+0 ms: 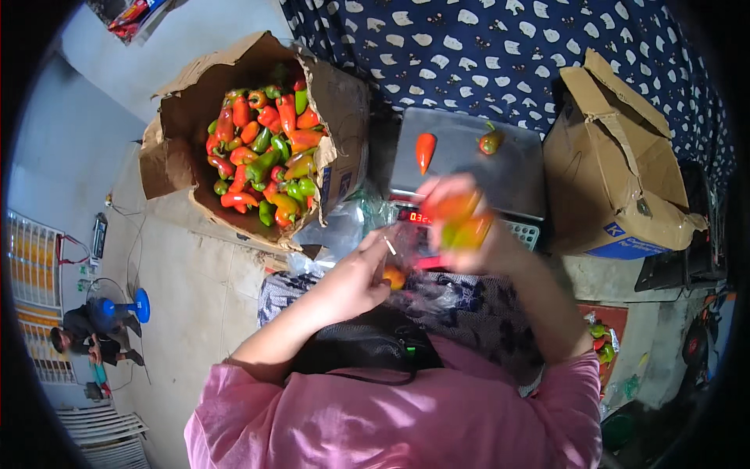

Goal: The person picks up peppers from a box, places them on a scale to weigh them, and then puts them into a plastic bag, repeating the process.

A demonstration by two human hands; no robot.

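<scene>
My left hand (358, 273) is closed on the edge of a clear plastic bag (433, 297) above my lap. An orange pepper (394, 277) shows in or behind the bag's film. Smeared by motion, my right hand (500, 252) grips peppers (466, 233), red-orange and yellow-green, just right of the bag's mouth and over the front of a digital scale (453, 176). On the scale's metal plate lie a red pepper (424, 152) and a greenish-brown one (491, 141), apart from each other. Part of the scale's lit red display (419, 216) shows between my hands.
Left of the scale, a torn cardboard box (176, 148) holds many red and green peppers. Another open cardboard box (601, 172) stands at the right. A patterned dark blue cloth (484, 55) hangs behind. More peppers (601, 342) lie low at the right. A person (78, 332) sits far left.
</scene>
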